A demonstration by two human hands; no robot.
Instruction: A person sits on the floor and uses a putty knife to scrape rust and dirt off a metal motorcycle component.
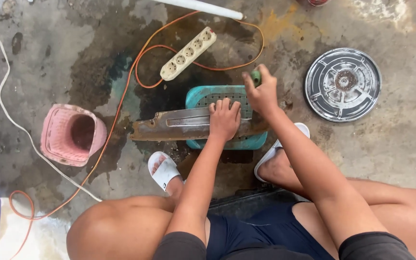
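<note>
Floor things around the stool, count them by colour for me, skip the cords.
Teal: 1, the stool
Pink: 1, the basket
Cream: 1, the power strip
Silver: 1, the round metal disc
White: 2, the sandals
Total: 6

Rusty chainsaw bar [179, 126] flat across teal stool [203, 95], small green object [256, 77] above.

Teal stool [203, 95], rusty grey-brown bar [179, 125], pink basket [56, 137], orange cable [121, 96], cream pwr strip [188, 53].

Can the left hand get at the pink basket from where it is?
Probably yes. The left hand presses flat on the rusty metal bar; the pink basket lies off the bar's far end, with bare floor between.
</note>
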